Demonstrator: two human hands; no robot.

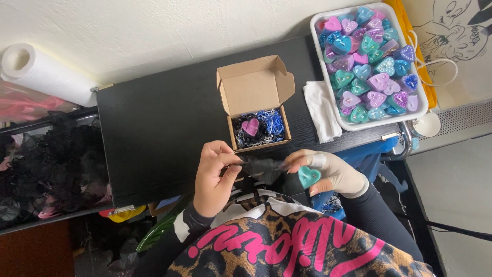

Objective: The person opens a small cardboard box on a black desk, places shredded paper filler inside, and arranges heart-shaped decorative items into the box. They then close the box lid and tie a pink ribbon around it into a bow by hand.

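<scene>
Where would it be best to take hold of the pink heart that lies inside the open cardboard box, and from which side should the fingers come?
Take the pink heart by its two curved side lobes, coming straight down from above. It lies flat, face up, on shredded paper in the cardboard box, whose walls block any sideways approach, and the open lid stands behind it. A light pinch grip across the widest part seems safest.

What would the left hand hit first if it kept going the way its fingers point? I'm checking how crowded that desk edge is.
The left hand points right, pinching a black pouch. Past the pouch it would probably meet the gloved right hand, which holds a teal heart. Depth is unclear.
</scene>
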